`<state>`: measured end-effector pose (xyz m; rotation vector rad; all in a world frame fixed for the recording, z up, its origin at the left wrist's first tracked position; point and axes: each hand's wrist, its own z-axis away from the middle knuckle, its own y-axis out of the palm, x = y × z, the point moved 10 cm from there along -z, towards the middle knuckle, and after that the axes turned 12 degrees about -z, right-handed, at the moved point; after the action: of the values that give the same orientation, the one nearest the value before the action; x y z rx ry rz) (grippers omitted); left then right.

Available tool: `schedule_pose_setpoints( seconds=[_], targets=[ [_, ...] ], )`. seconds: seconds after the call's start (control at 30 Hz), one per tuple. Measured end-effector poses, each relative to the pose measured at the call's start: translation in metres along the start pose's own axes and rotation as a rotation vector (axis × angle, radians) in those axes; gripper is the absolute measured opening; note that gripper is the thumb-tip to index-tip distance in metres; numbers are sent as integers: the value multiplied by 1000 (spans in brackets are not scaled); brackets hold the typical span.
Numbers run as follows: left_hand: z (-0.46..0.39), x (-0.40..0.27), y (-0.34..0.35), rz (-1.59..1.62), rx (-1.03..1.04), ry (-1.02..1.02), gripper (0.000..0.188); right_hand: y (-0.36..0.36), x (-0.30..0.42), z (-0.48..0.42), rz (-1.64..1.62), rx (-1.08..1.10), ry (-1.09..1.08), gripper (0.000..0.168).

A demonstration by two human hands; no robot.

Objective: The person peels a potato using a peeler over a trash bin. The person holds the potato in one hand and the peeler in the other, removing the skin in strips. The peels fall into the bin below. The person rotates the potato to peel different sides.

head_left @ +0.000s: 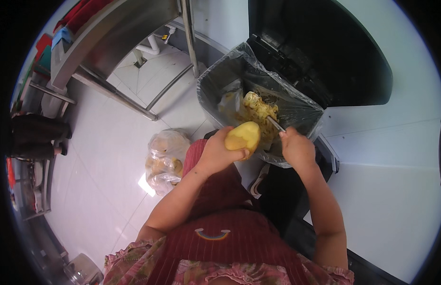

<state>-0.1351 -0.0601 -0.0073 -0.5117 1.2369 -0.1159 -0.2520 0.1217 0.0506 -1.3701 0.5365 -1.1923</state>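
My left hand (222, 151) grips a partly peeled potato (244, 136), its upper side pale and bare, with darker skin left lower down. In my right hand (298, 148) is a slim metal tool, probably a peeler (276, 123), its end pointing toward the potato but apart from it. Both hands are over the near rim of a lined trash bin (215, 80). Clear plastic liner (300, 92) folds over the bin's edge. Inside lies a heap of yellowish peelings and scraps (258, 107).
A plastic bag of potatoes (165, 162) sits on the tiled floor (95, 142) to my left. The bin's black lid (323, 53) stands raised against the white wall (384, 199). A steel table (134, 39) is at upper left. Another person's dark-clothed legs (38, 135) show at far left.
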Motion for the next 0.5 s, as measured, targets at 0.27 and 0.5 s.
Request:
schedule_pose_setpoints(
  seconds=[0.27,0.5],
  targets=[
    [10,6,8,97,33,111,87,27,2,-11,-29,108,-114,31],
    [9,8,4,75,-4,185,87,12,37,-11,-72,131,-210,31]
  ],
)
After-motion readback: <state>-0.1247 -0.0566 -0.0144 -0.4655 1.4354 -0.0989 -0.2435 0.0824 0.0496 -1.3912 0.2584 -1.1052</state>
